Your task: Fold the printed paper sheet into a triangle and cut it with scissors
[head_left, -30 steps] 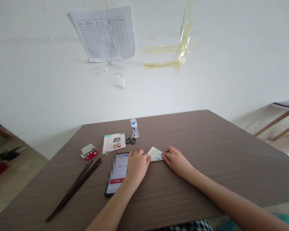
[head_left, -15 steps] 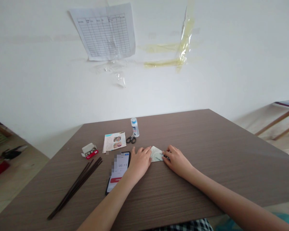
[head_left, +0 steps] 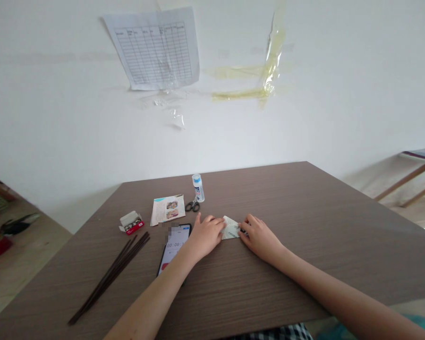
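A small folded piece of printed paper [head_left: 230,228] lies on the brown table between my two hands. My left hand [head_left: 208,234] is closed on its left side, the fingers bent over the edge and the thumb hidden. At the right corner my right hand [head_left: 260,236] grips the paper with thumb and bent fingers, and covers that end. Under my left forearm is a phone [head_left: 172,245] with a running timer on its screen, partly covered by the arm.
Left of my hands lie a printed booklet [head_left: 167,209], black-handled scissors [head_left: 192,206], an open red-and-white box [head_left: 131,223] of small metal pieces and several thin dark sticks [head_left: 109,278]. A white glue bottle [head_left: 198,188] stands near the wall, behind the table [head_left: 304,208] top's middle.
My left hand and forearm have shifted very slightly, covering more of the phone. The paper stays in nearly the same place, and my right hand has hardly moved.
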{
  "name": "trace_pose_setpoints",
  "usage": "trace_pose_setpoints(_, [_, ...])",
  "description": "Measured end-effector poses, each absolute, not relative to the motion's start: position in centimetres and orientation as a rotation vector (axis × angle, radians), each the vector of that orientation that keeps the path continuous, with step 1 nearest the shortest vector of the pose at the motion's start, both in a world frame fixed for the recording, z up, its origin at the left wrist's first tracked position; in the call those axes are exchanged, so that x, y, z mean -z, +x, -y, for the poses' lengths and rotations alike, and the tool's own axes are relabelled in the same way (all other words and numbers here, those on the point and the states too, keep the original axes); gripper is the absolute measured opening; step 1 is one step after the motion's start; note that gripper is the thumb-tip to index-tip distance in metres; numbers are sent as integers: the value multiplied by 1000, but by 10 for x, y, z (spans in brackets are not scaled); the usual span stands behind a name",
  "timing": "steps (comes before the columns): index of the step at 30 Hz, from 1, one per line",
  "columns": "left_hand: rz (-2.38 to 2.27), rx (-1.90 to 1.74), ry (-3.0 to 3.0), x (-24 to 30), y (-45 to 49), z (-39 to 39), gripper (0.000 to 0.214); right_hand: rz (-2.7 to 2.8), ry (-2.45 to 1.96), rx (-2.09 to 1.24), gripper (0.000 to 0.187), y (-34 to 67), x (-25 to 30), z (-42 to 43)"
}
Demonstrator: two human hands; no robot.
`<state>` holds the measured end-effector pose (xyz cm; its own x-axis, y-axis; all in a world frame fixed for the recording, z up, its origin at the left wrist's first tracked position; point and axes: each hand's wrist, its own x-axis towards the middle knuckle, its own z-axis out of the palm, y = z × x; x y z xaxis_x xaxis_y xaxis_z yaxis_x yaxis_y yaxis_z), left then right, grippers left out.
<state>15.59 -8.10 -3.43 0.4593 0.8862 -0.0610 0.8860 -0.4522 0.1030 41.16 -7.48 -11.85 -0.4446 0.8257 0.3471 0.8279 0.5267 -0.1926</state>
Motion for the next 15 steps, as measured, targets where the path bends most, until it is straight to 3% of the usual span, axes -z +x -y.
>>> trace_pose_setpoints(10, [-1602, -76, 2489, 36, 158, 77, 28, 2524, -1482, -8, 14, 397, 89, 73])
trace_pose_setpoints(15, [-1615, -111, 2460, 35, 157, 73, 23, 2507, -1624, -128, 37, 386, 70, 68])
